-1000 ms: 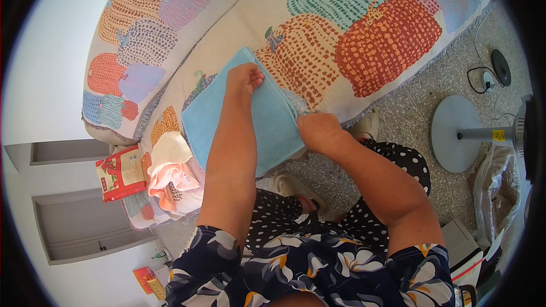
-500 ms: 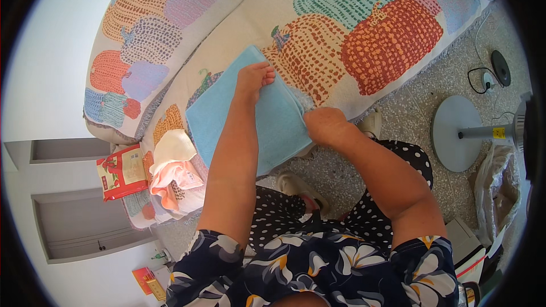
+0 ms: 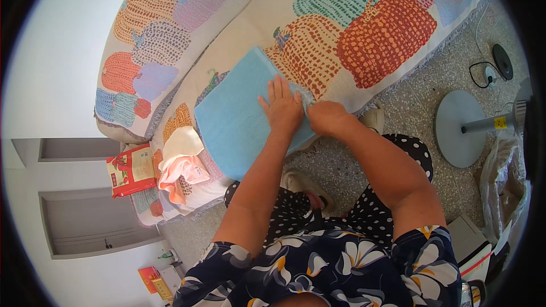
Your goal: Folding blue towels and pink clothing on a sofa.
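Observation:
A light blue folded towel lies flat on the cover of a sofa in front of me. My left hand rests palm down on its right part, fingers spread. At the towel's right edge, my right hand is closed in a fist, knuckles up. What its fingers grip is hidden beneath them. A pale, crinkled strip, perhaps clear plastic, shows along the edge between the two hands.
The sofa cover carries a pumpkin pattern. Left of the towel lie pink and cream cloths and a red package. On the floor at right stand a round grey base with a pole and a plastic-lined bin.
My left hand has moved right and nearer me, from curled fingers at the towel's far edge to lying flat on it. The right hand stays closed at the right edge.

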Demonstrator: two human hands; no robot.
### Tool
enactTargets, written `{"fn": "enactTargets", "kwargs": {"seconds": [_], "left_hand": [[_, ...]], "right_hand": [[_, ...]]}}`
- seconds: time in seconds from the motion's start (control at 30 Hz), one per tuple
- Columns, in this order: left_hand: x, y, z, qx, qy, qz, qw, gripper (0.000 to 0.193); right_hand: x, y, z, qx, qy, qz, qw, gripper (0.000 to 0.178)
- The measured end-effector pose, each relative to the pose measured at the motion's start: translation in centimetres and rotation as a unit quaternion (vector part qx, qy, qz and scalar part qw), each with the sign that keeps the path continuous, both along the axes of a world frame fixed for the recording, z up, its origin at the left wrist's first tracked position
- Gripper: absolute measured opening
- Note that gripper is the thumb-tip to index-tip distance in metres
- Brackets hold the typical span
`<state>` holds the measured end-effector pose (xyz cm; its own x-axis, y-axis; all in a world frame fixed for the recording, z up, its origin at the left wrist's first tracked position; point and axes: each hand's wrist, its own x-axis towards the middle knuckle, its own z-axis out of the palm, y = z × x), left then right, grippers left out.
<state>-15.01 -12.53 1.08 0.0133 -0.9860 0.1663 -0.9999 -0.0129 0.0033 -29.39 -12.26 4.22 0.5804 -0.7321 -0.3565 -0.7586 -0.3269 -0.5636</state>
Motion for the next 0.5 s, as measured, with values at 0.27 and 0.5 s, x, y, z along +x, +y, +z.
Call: {"fn": "enactTargets", "kwargs": {"seconds": [0.27, 0.5], "left_hand": [[0.1, -1.1, -0.3, -0.129, 0.134, 0.052, 0.981, 0.045], [-0.3, -3.5, 1.5, -0.065, 0.075, 0.19, 0.977, 0.022]], "right_hand": [[0.0, -0.2, -0.2, -0.006, 0.011, 0.013, 1.0, 0.019], [0.2, -0.2, -0.1, -0.01, -0.01, 0.028, 1.0, 0.019]]}}
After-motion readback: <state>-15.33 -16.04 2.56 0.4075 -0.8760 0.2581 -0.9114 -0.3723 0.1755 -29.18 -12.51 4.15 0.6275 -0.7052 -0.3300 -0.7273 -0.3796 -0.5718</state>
